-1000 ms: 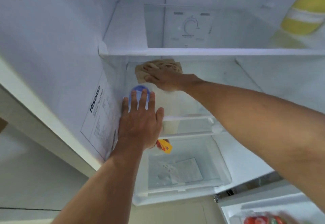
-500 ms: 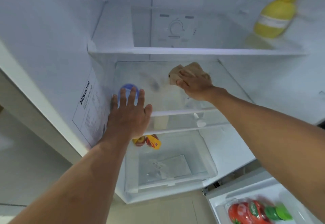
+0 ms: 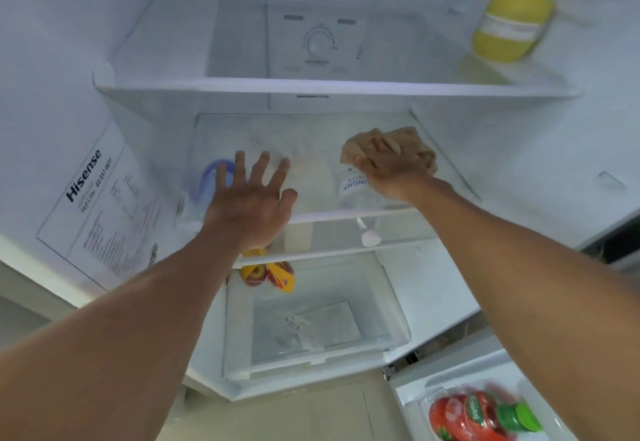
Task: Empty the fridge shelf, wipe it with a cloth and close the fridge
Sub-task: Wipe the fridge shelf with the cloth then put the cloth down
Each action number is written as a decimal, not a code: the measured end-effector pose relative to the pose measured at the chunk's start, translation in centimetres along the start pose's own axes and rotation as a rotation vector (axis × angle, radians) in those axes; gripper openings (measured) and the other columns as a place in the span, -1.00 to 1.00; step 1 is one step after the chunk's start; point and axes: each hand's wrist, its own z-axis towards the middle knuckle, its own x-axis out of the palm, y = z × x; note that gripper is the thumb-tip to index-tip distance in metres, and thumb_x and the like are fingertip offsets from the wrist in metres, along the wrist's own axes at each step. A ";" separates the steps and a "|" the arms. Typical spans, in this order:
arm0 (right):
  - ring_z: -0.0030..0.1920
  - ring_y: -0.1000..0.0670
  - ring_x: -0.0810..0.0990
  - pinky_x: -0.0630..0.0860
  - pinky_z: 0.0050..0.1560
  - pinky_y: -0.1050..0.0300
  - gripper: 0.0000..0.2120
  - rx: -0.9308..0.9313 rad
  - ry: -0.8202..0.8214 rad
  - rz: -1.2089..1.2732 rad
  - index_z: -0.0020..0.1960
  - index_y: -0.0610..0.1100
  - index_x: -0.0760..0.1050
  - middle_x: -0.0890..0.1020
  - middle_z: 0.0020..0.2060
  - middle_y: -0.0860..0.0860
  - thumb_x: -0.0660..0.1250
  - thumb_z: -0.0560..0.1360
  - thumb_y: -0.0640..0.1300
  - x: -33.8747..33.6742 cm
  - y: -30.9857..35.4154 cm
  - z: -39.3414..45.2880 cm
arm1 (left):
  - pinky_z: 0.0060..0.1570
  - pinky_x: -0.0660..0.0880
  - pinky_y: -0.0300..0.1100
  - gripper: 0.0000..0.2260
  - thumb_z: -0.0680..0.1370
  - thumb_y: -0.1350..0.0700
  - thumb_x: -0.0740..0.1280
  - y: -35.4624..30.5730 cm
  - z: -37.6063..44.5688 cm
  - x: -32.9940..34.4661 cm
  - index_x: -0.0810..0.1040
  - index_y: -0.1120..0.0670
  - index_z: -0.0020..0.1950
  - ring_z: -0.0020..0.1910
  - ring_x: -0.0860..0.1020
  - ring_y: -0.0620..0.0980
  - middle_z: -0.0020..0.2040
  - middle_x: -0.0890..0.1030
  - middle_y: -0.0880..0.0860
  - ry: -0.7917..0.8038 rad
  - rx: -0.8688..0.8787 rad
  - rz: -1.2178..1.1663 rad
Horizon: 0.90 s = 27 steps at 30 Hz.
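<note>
The fridge stands open in front of me. Its middle glass shelf carries nothing but my hands. My right hand presses a crumpled beige cloth flat on the right part of this shelf. My left hand rests on the shelf's front left with its fingers spread and holds nothing. Through the glass I see a blue-capped container and a clear water bottle on the level below.
A yellow lemon-shaped bottle stands on the top shelf at the right. Apples in a yellow wrapper lie above the clear crisper drawer. A red ketchup bottle lies in the door rack at lower right.
My right hand has slid the cloth from the shelf's back left across to its right side. My left hand has stayed at the front left, fingers spreading wider.
</note>
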 end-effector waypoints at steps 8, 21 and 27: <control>0.60 -0.29 -0.01 -0.07 0.52 -0.39 -0.50 -0.235 -0.082 0.006 0.61 0.29 -0.02 0.02 0.65 0.06 -0.11 0.67 0.20 2.3 5.2 -7.6 | 0.56 -0.05 0.42 -0.50 0.72 -0.04 -0.04 0.0 -1.1 -1.1 -0.02 -0.26 0.67 0.65 -0.14 0.41 0.72 -0.17 -0.01 0.003 0.039 -0.033; -0.04 -0.13 0.60 0.39 -0.26 0.19 -0.85 0.235 -0.217 0.501 0.01 -0.16 0.51 0.60 -0.04 -0.10 0.32 0.54 -0.07 -3.3 -1.1 -4.1 | 0.47 0.27 0.26 -0.15 0.37 -0.66 -0.07 -5.4 1.0 -3.2 0.60 -0.12 0.28 0.48 0.39 0.23 0.39 0.56 0.07 -0.104 -0.262 -0.342; -0.07 -0.12 0.61 0.48 -0.16 0.11 -0.76 0.248 -0.092 0.487 0.04 -0.22 0.52 0.62 -0.06 -0.09 0.38 0.54 -0.03 -3.6 -0.4 -3.2 | 0.21 0.38 0.07 -0.47 0.57 -0.33 0.22 -8.9 1.8 -5.2 0.52 0.03 0.32 0.26 0.48 0.25 0.23 0.60 0.15 -0.036 -0.320 -0.307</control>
